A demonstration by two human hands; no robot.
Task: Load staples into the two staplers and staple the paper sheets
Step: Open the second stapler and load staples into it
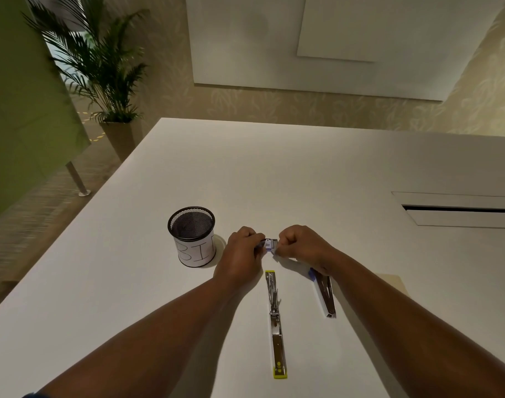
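Note:
A small staple box [268, 244] is held between my two hands above the white table [274, 173]. My left hand [241, 254] grips its left end and my right hand [298, 245] pinches its right end. Below them a yellow-trimmed stapler [275, 323] lies swung fully open and flat, pointing away from me. To its right a purple-tipped stapler [325, 294] also lies open, partly under my right forearm. A beige sheet of paper [395, 284] peeks out beyond my right arm.
A black mesh cup [191, 237] with a white label reading "BIN" stands left of my hands. A cable hatch [458, 209] is set into the table at the right. A potted palm [102, 67] stands on the floor past the table's left edge.

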